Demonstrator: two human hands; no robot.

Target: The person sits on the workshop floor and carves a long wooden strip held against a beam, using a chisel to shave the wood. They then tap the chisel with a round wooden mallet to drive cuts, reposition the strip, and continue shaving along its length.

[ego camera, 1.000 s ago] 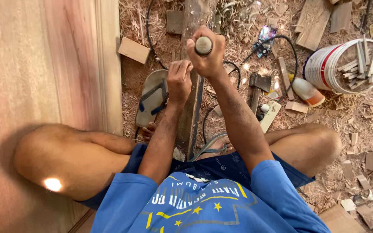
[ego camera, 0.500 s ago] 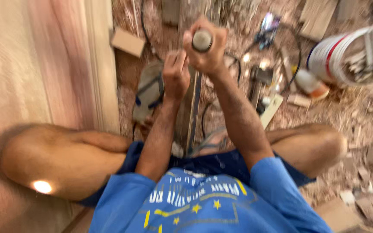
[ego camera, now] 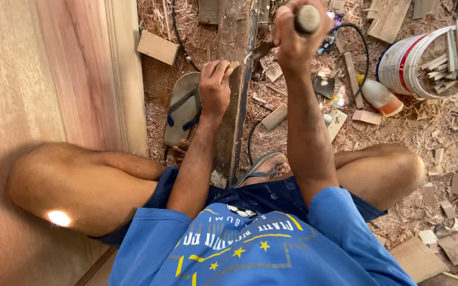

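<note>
Beside hammer-gripping right hand point(ego camera: 292, 39), stick-filled bucket point(ego camera: 398, 66)

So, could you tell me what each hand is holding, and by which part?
The right hand grips a tool's round wooden handle near its end; the left hand presses on the plank.
</note>
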